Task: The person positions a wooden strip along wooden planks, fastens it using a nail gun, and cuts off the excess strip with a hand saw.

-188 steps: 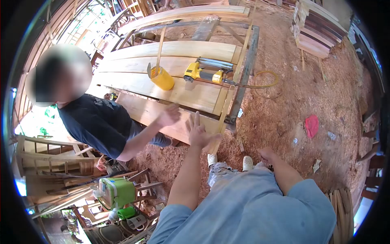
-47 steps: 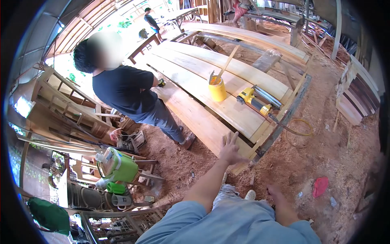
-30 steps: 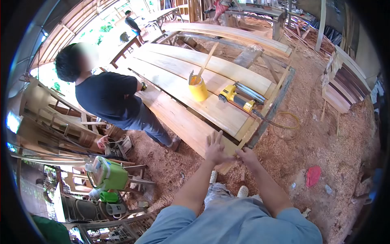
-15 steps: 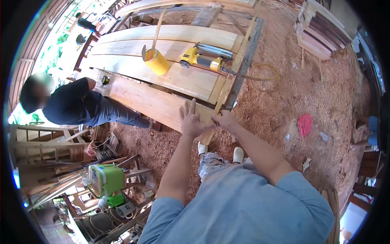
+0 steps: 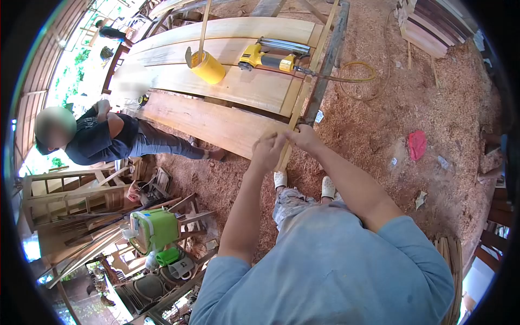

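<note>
My left hand point(image 5: 268, 151) is over the near end of the closest wooden board point(image 5: 211, 127), its fingers bent and slightly blurred, close beside my right hand. What those fingers hold, if anything, is hidden. My right hand point(image 5: 306, 139) is closed on the edge of a narrow wooden strip point(image 5: 309, 84) that crosses the board ends. Farther up the boards lies a yellow and black nail gun point(image 5: 271, 59) with a hose. Left of it stands a yellow container point(image 5: 209, 71) with a hammer head and a wooden stick poking out.
A person in dark clothes point(image 5: 143, 142) stands at the left of the boards, near a tape measure point(image 5: 142, 100). A green cooler box point(image 5: 156, 232) sits lower left among scrap wood. Shavings cover the floor, where a pink cloth point(image 5: 416, 145) and a yellow hose point(image 5: 357, 81) lie.
My left hand has gone from spread flat on the board to bent fingers beside my right hand. The other person has straightened and drawn their arms in. The view has shifted slightly.
</note>
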`<state>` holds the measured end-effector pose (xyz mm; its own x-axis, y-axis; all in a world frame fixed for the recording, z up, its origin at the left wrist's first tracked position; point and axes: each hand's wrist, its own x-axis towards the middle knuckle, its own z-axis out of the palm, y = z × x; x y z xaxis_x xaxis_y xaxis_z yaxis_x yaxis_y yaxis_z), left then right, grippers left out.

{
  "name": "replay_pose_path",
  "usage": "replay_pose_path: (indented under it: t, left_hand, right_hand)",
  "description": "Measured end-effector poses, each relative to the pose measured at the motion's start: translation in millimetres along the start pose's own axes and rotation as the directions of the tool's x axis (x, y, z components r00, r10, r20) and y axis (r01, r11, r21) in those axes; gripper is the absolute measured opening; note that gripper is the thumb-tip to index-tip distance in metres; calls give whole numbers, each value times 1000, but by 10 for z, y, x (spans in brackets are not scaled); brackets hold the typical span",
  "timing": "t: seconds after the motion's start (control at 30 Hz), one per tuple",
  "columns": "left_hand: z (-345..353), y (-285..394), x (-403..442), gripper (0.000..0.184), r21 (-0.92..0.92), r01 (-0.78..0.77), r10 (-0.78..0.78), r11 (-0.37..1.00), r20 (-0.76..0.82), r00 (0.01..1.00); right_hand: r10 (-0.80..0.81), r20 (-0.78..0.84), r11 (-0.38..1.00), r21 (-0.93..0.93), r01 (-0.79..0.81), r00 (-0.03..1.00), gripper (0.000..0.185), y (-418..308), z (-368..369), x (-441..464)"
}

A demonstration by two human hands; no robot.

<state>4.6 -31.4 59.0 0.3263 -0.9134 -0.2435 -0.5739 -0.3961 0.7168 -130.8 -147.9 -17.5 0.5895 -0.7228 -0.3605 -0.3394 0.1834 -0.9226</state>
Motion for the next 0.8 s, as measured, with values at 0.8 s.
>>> replay_pose_path:
  t: [0.8]
  left_hand:
    - [-114,-266,115,70,470,-282,385,837,-138,913]
  right_hand:
    - [88,46,986,138,-94,995,26,-87,-1,35]
